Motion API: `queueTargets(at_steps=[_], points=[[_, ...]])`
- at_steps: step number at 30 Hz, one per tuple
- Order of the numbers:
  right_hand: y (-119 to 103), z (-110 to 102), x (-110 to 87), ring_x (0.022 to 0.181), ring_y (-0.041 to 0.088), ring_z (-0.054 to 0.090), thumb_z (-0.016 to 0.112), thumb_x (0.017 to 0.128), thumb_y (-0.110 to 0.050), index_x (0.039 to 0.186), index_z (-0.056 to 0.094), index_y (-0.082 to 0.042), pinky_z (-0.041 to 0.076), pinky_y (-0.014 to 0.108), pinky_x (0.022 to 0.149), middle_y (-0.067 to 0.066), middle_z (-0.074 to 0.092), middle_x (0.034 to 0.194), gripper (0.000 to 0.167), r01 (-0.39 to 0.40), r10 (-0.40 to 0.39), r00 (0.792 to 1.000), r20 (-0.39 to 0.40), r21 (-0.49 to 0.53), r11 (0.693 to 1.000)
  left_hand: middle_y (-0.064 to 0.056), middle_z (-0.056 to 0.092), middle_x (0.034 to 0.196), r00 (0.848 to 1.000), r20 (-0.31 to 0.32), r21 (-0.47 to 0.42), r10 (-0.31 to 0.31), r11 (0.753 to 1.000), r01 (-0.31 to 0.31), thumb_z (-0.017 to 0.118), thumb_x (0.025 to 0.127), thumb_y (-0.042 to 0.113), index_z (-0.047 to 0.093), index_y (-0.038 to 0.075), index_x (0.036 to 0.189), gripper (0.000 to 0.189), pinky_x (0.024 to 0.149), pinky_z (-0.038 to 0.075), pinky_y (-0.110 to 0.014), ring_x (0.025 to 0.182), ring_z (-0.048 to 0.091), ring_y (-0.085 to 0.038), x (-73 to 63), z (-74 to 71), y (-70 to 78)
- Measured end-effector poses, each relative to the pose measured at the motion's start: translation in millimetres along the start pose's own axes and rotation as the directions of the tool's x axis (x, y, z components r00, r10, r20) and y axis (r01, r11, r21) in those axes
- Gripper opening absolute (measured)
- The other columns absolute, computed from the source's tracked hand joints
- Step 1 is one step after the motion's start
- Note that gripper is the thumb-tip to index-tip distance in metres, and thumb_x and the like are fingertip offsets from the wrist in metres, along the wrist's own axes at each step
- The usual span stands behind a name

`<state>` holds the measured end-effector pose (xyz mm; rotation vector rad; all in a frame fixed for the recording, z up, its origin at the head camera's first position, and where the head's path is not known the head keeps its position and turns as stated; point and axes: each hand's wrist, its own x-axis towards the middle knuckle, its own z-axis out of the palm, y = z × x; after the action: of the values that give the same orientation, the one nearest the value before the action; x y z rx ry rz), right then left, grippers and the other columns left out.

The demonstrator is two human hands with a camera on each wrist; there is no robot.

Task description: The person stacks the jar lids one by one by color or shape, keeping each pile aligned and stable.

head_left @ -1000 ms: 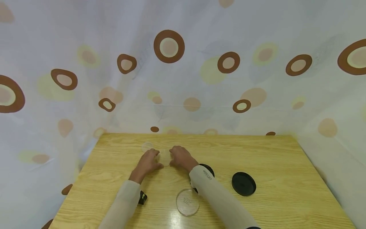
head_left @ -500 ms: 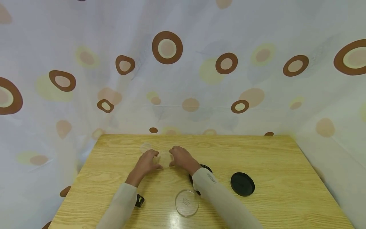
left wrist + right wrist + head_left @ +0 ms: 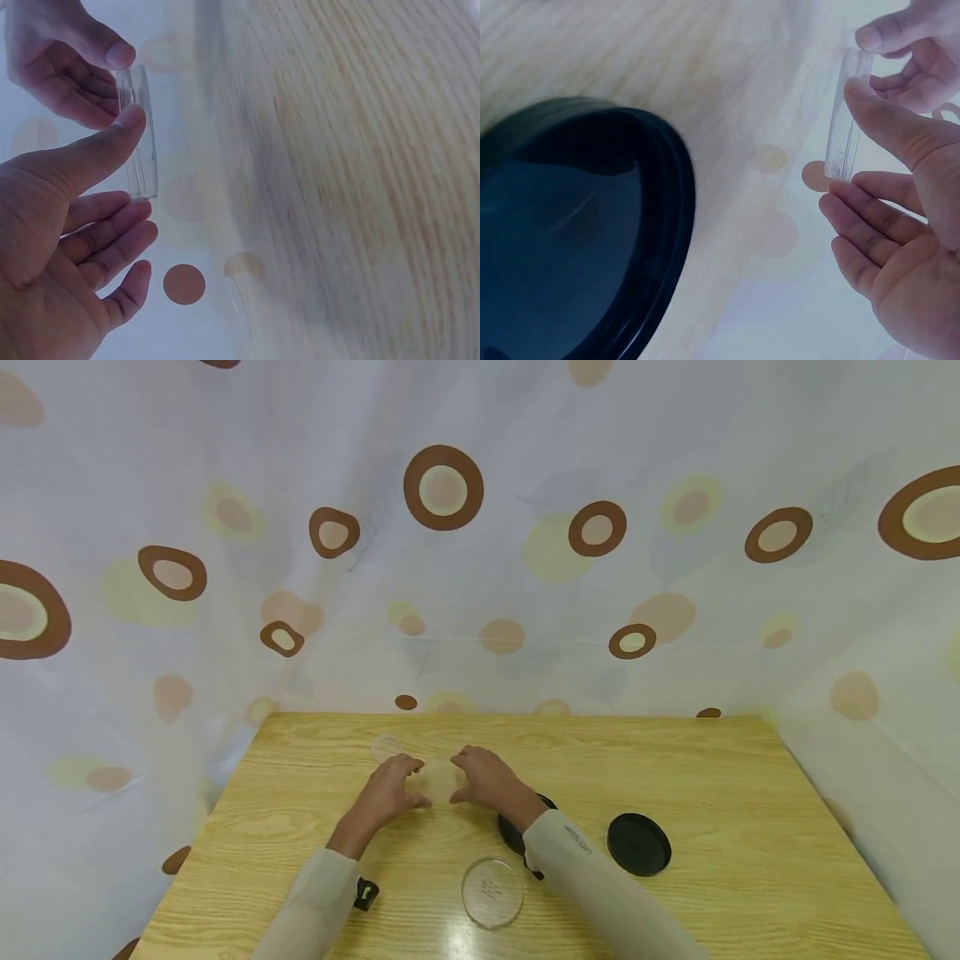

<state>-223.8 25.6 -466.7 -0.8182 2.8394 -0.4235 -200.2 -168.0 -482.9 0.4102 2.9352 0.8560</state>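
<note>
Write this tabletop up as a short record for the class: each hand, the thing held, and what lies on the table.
Left hand: grips one side of the clear round dish
Right hand: grips its opposite side
Table: wood-grain
Near edge: printed clear disc
Right: black round dish
Partly behind right sleeve: second black dish
Beside left sleeve: small black object, unclear

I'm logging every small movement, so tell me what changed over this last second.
The left hand and right hand drew slightly back with the held clear dish; the right sleeve also shifted rightward, uncovering more of the black dish beneath it. Both hands kept their hold. The clear dish on the table and the rightmost black dish stayed put.
</note>
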Motion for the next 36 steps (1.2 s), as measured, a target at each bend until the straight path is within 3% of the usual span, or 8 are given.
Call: queueTargets(at_steps=[12, 23, 36], points=[[4.9, -0.9, -25.5, 0.120, 0.028, 0.054, 0.074, 0.081, -0.036, 0.131, 0.055, -0.004, 0.047, 0.042, 0.099, 0.013, 0.055, 0.133, 0.062, 0.014, -0.012, 1.000, -0.021, 0.060, 0.998, -0.010, 0.061, 0.114, 0.999, 0.024, -0.038, 0.037, 0.999, -0.036, 0.083, 0.072, 0.023, 0.060, 0.000, 0.121, 0.058, 0.086, 0.051, -0.043, 0.104, 0.058, -0.027, -9.3, -0.1, 10.8], [8.5, -3.2, -42.8, 0.116, 0.028, 0.056, 0.074, 0.081, -0.036, 0.129, 0.056, -0.003, 0.049, 0.042, 0.095, 0.012, 0.057, 0.129, 0.062, 0.075, -0.071, 0.995, -0.069, 0.065, 0.995, -0.012, 0.062, 0.111, 0.995, 0.033, -0.061, 0.095, 0.994, -0.093, 0.083, 0.071, 0.022, 0.060, -0.001, 0.119, 0.058, 0.083, 0.051, -0.043, 0.101, 0.058, -0.028, -16.3, 1.3, 18.7], [11.9, -5.5, -64.7, 0.117, 0.029, 0.056, 0.076, 0.079, -0.036, 0.130, 0.055, -0.003, 0.050, 0.043, 0.094, 0.013, 0.056, 0.130, 0.064, 0.088, -0.079, 0.994, -0.074, 0.123, 0.988, -0.011, 0.061, 0.116, 0.990, 0.045, -0.080, 0.133, 0.988, -0.129, 0.082, 0.073, 0.025, 0.059, 0.000, 0.121, 0.059, 0.088, 0.050, -0.046, 0.107, 0.056, -0.028, -29.9, 4.9, 30.0]])
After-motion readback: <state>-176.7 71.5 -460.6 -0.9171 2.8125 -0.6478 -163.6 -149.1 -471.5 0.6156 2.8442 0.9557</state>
